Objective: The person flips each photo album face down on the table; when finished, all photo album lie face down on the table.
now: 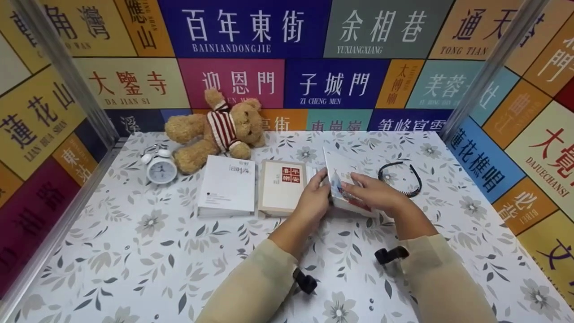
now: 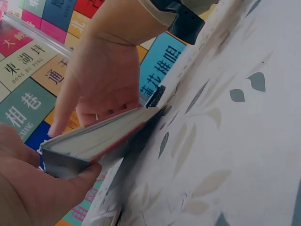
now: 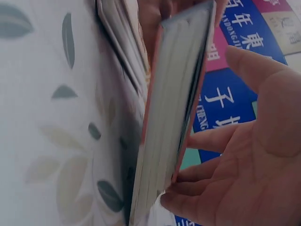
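Observation:
A hardcover book (image 1: 347, 181) with a pale, pictured cover stands tilted on the table, right of two other books. My left hand (image 1: 316, 195) grips it by the spine; in the left wrist view the thumb lies on one cover and the fingers go behind the other. The right hand (image 3: 254, 141) has its fingers fairly straight and fingertips touching the cover, with the thumb apart. Page edges of the book (image 3: 169, 103) show in the right wrist view. Beside my left hand lies a beige book (image 1: 280, 190) with a red square; further left is a white book (image 1: 228, 186).
A teddy bear (image 1: 222, 128) in a striped top lies at the back, near a white alarm clock (image 1: 161, 168). Behind the right hand is a black headband (image 1: 415, 179). Printed panels (image 1: 244, 31) wall in the flower-patterned table (image 1: 179, 278) at the back and sides.

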A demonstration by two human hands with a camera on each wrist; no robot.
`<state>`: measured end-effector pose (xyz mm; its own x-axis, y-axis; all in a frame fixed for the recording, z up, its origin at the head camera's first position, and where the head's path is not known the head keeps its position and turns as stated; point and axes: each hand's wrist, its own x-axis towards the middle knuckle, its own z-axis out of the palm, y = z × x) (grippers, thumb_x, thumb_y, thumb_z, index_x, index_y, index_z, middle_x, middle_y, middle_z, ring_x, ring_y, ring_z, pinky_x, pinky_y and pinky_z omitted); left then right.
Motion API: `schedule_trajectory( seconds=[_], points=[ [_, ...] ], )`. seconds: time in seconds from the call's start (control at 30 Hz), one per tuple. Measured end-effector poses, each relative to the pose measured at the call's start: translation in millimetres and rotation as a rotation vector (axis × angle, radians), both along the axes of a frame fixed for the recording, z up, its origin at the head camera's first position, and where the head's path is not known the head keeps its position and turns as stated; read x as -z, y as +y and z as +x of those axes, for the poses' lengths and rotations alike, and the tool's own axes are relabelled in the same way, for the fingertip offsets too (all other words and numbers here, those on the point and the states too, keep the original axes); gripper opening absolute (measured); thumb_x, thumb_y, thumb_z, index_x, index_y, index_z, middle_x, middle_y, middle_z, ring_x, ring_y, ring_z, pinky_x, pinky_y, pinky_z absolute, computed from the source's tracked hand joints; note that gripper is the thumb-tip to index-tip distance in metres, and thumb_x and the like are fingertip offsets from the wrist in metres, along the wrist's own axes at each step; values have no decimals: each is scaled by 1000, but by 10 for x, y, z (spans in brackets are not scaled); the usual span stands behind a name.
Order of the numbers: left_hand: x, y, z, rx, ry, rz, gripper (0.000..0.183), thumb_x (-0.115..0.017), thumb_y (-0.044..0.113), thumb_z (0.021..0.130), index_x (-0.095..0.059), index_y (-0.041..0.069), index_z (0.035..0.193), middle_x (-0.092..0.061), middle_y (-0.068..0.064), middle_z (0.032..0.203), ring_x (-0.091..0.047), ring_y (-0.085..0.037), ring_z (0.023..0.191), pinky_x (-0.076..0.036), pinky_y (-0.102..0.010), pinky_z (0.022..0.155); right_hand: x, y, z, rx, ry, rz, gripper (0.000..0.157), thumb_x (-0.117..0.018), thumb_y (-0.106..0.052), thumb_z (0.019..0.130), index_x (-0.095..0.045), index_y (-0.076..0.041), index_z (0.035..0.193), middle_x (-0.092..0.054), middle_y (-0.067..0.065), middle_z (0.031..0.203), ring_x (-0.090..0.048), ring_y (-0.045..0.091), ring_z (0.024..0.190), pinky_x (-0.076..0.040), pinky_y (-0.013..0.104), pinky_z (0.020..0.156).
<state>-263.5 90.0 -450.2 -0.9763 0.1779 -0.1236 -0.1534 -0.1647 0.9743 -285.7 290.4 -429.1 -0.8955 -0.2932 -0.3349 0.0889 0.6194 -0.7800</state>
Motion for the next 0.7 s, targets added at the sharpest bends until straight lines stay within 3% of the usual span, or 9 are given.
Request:
schedule_trajectory(
  seconds=[0.03, 0.13, 0.2, 0.3, 0.37, 0.43, 0.57, 0.63, 0.7],
  points=[
    [-21, -2, 10, 1, 7, 6, 53, -45, 19, 112, -43, 19, 165, -48, -6, 168, -52, -22, 149, -46, -40, 124, -21, -27, 17, 9, -3, -20, 102, -55, -68, 104, -7, -10, 173, -20, 23, 178, -28, 41, 163, -32, 56, 132],
    [-103, -15, 36, 20, 30, 40, 53, -45, 18, 113, -43, 22, 165, -49, -6, 168, -58, -23, 143, -51, -41, 119, -84, -103, 64, 23, 10, -89, 95, -54, -62, 107, -9, -10, 173, -25, 26, 176, -35, 43, 159, -37, 55, 130],
    [-153, -28, 53, 30, 50, 49, 53, -45, 18, 113, -43, 24, 165, -48, -7, 168, -59, -26, 143, -51, -43, 119, -127, -145, 91, 28, 31, -135, 89, -51, -58, 109, -12, -10, 173, -27, 25, 175, -34, 43, 160, -34, 57, 131],
    [-219, -44, 87, 38, 81, 49, 54, -47, 16, 113, -43, 27, 165, -44, -7, 171, -50, -28, 153, -47, -44, 124, -177, -200, 126, 24, 47, -241, 79, -43, -52, 113, -18, -5, 171, -21, 22, 178, -20, 41, 166, -19, 61, 136],
    [-256, -46, 109, 43, 96, 42, 56, -50, 15, 112, -42, 26, 166, -43, -7, 172, -44, -29, 158, -43, -45, 128, -204, -221, 142, 31, 52, -307, 75, -38, -51, 115, -24, -2, 170, -28, 24, 175, -22, 41, 166, -18, 61, 136],
    [-284, -41, 125, 51, 104, 33, 58, -53, 15, 110, -41, 24, 167, -42, -6, 173, -40, -28, 160, -40, -44, 130, -219, -234, 150, 44, 53, -364, 72, -35, -50, 116, -30, 1, 167, -37, 27, 171, -33, 38, 162, -24, 59, 135],
    [-281, -26, 122, 61, 103, 1, 61, -54, 16, 110, -36, 16, 168, -42, -11, 172, -44, -29, 157, -39, -42, 130, -215, -219, 133, 106, 49, -402, 69, -39, -48, 115, -35, 0, 165, -49, 27, 162, -61, 23, 139, -47, 43, 124],
    [-262, -19, 108, 55, 96, 2, 62, -55, 15, 109, -35, 12, 168, -43, -14, 171, -46, -30, 156, -40, -41, 130, -199, -195, 112, 140, 43, -410, 68, -42, -46, 114, -32, -5, 168, -48, 26, 162, -64, 16, 130, -54, 33, 114],
    [-231, -15, 88, 31, 81, 26, 63, -56, 13, 108, -35, 7, 167, -43, -17, 170, -47, -31, 156, -41, -41, 129, -181, -166, 89, 172, 28, -428, 68, -46, -43, 113, -28, -11, 170, -43, 23, 165, -62, 19, 132, -55, 28, 107]
  ],
)
